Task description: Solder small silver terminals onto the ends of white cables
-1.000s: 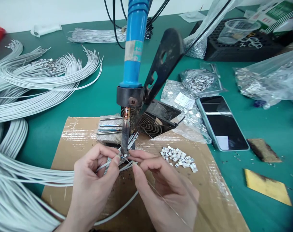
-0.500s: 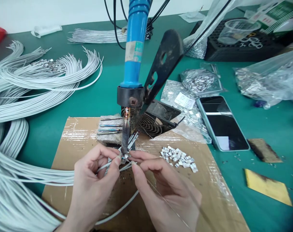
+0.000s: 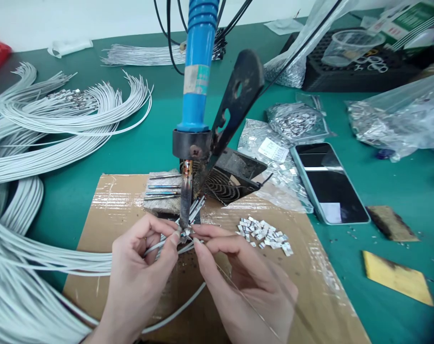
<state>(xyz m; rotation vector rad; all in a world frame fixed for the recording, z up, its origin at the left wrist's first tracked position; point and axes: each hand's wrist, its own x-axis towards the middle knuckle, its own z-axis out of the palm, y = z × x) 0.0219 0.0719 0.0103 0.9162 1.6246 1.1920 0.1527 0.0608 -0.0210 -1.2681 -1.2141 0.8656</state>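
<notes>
A blue-handled soldering iron (image 3: 195, 107) stands tip-down in a black bracket (image 3: 234, 95). Just below its tip is a small shiny metal tab (image 3: 187, 232), where the fingertips of both hands meet. My left hand (image 3: 143, 267) pinches a thin white cable (image 3: 153, 248) close to that tab. Between the thumb and fingers of my right hand (image 3: 248, 272) runs a thin solder wire (image 3: 250, 304), its near end at the tab and its tail trailing across the palm. The exact contact at the tip is partly covered by fingers.
Bundles of white cables (image 3: 52, 153) fill the left side. Loose metal tabs (image 3: 265, 233) lie on the cardboard (image 3: 310, 282). Beside it are a phone (image 3: 333, 184), bags of metal parts (image 3: 297, 119) and a yellow sponge (image 3: 397, 277). A black coil holder (image 3: 231, 174) sits behind the iron.
The iron's handle and bracket have shifted slightly left at the top. Both hands keep nearly the same place and grip.
</notes>
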